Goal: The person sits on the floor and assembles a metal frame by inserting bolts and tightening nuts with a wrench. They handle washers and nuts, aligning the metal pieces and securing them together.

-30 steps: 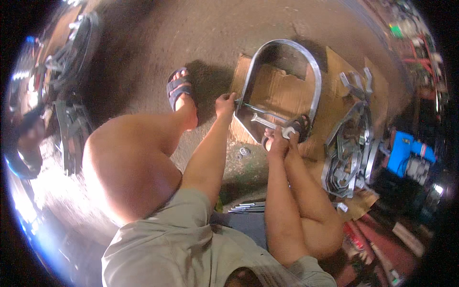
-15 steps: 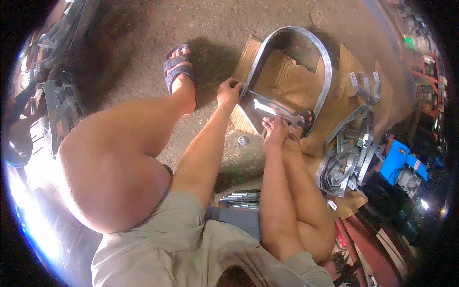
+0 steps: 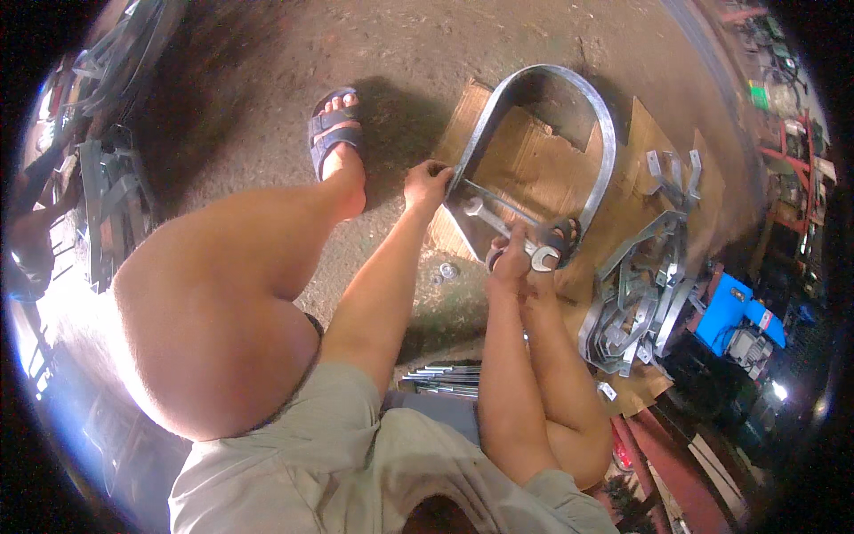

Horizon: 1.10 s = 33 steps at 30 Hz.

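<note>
A U-shaped metal frame [image 3: 610, 147] lies with its rounded end away from me, and a thin rod [image 3: 503, 204] crosses between its legs. My left hand [image 3: 427, 185] is at the outer side of the frame's left leg, near the rod's end. Its fingers are pinched together there; whatever is between them is hidden. In my right hand [image 3: 511, 260] is a silver open-end wrench [image 3: 491, 217], held by the middle and lying slantwise over the near part of the frame. My sandalled right foot [image 3: 560, 236] is beside that hand, at the frame's right leg.
Cardboard [image 3: 525, 156] lies under the frame. Bent metal brackets [image 3: 636, 311] are piled to the right, near a blue machine [image 3: 725, 311]. Several metal rods [image 3: 445, 380] lie close to me. Small round metal pieces [image 3: 448, 270] sit on the floor. More metal parts [image 3: 116, 191] stand at the left.
The wrench has turned in my right hand, and its whole length now shows more plainly. My left hand stays at the frame's left leg.
</note>
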{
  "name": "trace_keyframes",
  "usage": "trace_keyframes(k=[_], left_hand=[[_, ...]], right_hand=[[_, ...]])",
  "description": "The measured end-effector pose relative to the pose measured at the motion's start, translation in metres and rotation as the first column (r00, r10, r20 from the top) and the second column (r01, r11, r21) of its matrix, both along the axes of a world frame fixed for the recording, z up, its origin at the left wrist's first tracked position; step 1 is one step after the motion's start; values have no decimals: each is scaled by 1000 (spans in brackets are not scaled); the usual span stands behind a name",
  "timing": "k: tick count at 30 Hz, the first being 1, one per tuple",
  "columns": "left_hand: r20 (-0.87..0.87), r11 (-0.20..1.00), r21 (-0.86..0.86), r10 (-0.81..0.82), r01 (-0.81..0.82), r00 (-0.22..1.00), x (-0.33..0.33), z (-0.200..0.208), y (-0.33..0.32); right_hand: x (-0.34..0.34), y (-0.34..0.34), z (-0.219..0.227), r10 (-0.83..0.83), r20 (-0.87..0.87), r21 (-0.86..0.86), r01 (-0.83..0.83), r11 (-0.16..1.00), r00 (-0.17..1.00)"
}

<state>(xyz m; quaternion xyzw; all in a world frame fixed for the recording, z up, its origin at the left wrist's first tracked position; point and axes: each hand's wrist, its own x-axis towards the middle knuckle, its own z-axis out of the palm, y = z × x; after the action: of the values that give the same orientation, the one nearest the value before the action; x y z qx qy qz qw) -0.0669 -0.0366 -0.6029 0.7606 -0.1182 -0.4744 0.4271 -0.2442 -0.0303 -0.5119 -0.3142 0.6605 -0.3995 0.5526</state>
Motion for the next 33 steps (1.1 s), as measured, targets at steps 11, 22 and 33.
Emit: trace_keyframes(k=[11, 22, 33], left_hand=[[9, 996, -63, -61, 62, 998, 1, 3, -4], [52, 992, 53, -115, 112, 992, 3, 8, -7], [40, 987, 62, -148, 145, 988, 1, 12, -2]], right_hand=[[43, -6, 3, 372, -363, -117, -437, 892, 855], [46, -104, -23, 545, -140, 221, -510, 831, 827], [64, -73, 16, 294, -389, 98, -278, 956, 873]])
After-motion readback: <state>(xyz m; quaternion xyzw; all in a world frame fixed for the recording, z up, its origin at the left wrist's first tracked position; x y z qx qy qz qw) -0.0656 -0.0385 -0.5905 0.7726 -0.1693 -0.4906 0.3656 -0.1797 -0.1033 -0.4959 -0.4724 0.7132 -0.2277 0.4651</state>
